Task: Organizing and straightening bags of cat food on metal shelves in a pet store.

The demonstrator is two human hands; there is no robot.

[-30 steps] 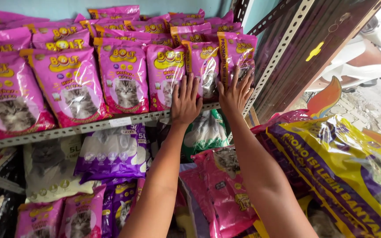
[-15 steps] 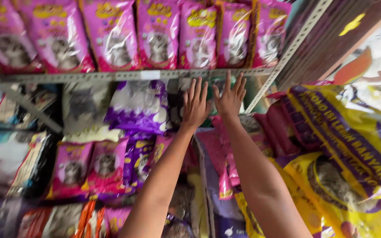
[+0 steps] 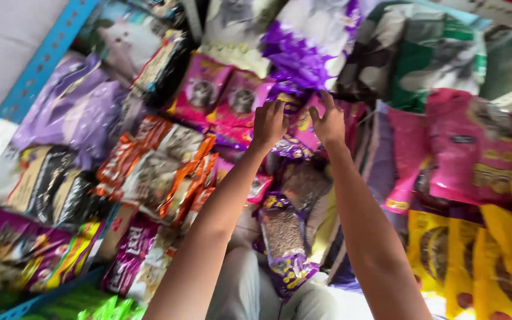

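Observation:
Both my arms reach forward into a crowded display of pet food bags. My left hand (image 3: pixel 269 123) and my right hand (image 3: pixel 329 121) sit side by side on a purple and yellow bag (image 3: pixel 296 112) in the middle of the stack, fingers curled over its top edge. Pink bags with cat pictures (image 3: pixel 223 95) lie just left of my left hand. A large purple and white bag (image 3: pixel 303 53) lies above both hands. A clear-fronted bag of brown kibble (image 3: pixel 282 234) rests below, between my forearms.
Orange bags (image 3: pixel 161 166) and purple bags (image 3: pixel 72 112) fill the left. A blue shelf rail (image 3: pixel 37 71) runs diagonally at far left. Pink bags (image 3: pixel 475 154) and yellow bags (image 3: pixel 487 249) pile up on the right. Green packets (image 3: pixel 90 305) lie at bottom left.
My view has dropped from the top shelf of pink bags to the lower piles. Both hands came down from the shelf edge onto the purple and yellow bag.

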